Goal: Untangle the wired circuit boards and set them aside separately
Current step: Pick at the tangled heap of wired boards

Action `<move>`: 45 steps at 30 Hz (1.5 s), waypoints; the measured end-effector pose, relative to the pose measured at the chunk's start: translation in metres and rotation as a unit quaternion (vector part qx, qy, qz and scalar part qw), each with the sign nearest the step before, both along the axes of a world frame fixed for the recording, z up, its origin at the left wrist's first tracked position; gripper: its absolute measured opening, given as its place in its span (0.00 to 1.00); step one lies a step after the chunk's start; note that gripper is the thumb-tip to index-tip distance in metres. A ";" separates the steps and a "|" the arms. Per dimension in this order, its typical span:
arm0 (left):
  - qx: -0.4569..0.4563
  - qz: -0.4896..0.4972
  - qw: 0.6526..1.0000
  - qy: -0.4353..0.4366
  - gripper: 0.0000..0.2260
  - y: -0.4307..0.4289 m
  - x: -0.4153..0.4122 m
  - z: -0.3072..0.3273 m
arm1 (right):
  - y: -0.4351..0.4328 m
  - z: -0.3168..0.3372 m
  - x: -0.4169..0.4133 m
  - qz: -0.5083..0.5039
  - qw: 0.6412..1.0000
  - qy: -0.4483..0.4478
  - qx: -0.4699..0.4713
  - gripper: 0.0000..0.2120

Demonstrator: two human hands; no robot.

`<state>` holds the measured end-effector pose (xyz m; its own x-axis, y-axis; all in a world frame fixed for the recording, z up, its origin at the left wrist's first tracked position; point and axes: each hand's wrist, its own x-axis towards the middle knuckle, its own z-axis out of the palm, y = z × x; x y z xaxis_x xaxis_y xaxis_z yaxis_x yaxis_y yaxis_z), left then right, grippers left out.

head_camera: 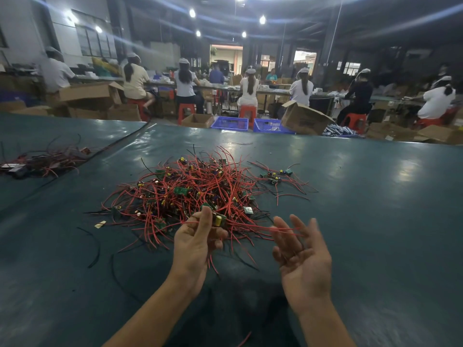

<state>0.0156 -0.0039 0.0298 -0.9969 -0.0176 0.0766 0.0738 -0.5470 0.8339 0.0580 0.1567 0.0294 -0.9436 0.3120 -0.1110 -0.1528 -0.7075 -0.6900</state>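
Note:
A big tangle of small green circuit boards with red and black wires (190, 194) lies on the dark green table (363, 196). My left hand (198, 239) holds one board with a yellow part (218, 219) between thumb and fingers, at the near edge of the tangle. Its red wires (253, 227) stretch right, across the fingers of my right hand (300, 256). That hand is palm up with fingers spread and loosely bent. A few separated boards (275, 175) lie to the right of the heap.
A second heap of wired boards (42, 160) sits at the far left. Loose black wires (96, 249) lie near my left arm. Beyond the table edge are cardboard boxes (304, 118), blue crates (229, 122) and several seated workers at benches.

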 end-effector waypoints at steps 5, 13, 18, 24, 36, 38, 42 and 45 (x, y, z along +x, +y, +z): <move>0.061 -0.109 0.992 -0.022 0.22 -0.007 0.000 0.010 | 0.005 -0.004 -0.001 0.038 0.998 -0.023 0.038 0.28; -0.097 -0.291 0.949 0.069 0.25 0.003 0.013 0.005 | -0.023 -0.011 -0.003 0.126 0.953 0.016 0.274 0.24; -0.164 -0.330 0.930 0.006 0.25 0.005 0.017 0.003 | -0.025 -0.010 -0.001 0.172 0.949 0.009 0.264 0.20; -0.090 -0.302 0.942 -0.118 0.15 0.005 0.010 0.006 | -0.022 -0.008 -0.002 0.099 0.983 -0.021 0.154 0.14; 0.056 -0.236 0.968 -0.063 0.12 0.024 0.022 -0.005 | -0.028 -0.001 0.001 0.082 0.996 -0.007 0.028 0.09; 0.024 -0.170 0.983 -0.058 0.15 0.029 0.023 -0.005 | -0.029 0.000 0.002 0.071 0.997 -0.013 0.038 0.10; -0.051 -0.065 0.997 -0.001 0.12 0.028 0.022 -0.008 | -0.036 0.001 0.004 0.046 0.993 -0.059 0.096 0.10; -0.140 -0.031 0.987 0.071 0.12 0.026 0.022 -0.012 | -0.040 -0.001 0.005 0.040 0.984 -0.097 0.146 0.11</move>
<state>0.0374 0.0220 0.0182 -0.9743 0.0849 0.2085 0.1739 -0.3043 0.9366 0.0627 0.1168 0.0283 -0.9360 0.2832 -0.2091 0.0506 -0.4795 -0.8761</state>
